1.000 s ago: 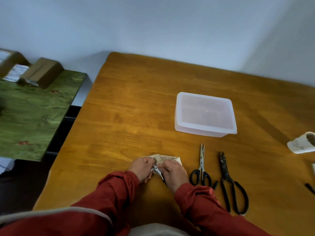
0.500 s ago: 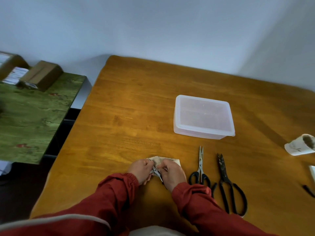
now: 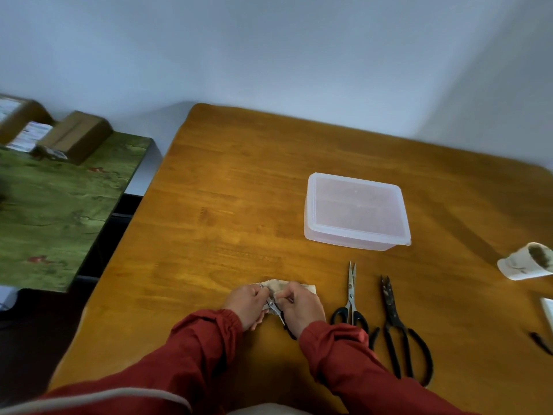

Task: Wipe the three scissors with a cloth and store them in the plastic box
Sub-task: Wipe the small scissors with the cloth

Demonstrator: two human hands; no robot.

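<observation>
Table: our wooden table (image 3: 239,205) fills the middle and right of the frame below a pale wall; we work at its near edge, lower centre.
Left hand: our left hand (image 3: 247,304) curls its fingers round the cloth (image 3: 276,285), bunching it against the blades, we judge so that the fabric rubs the metal.
Right hand: our right hand (image 3: 302,304) grips the small scissors (image 3: 273,307) near the handle end, fingers closed, steadying them for the wipe.
Waiting pair: the silver scissors (image 3: 351,295) and the dark scissors (image 3: 392,313) lie side by side just right of our hands, tips pointing away, and look easy to reach.
Plastic box: the plastic box (image 3: 344,242) sits beyond that pair, right of centre, with its lid on; we judge it needs opening before anything is stored.
Progress: we judge this an early stage, with none of the three stored.
Edges: a cup (image 3: 526,265) lies tipped at the right edge; a green side table (image 3: 54,205) stands at the left.
</observation>
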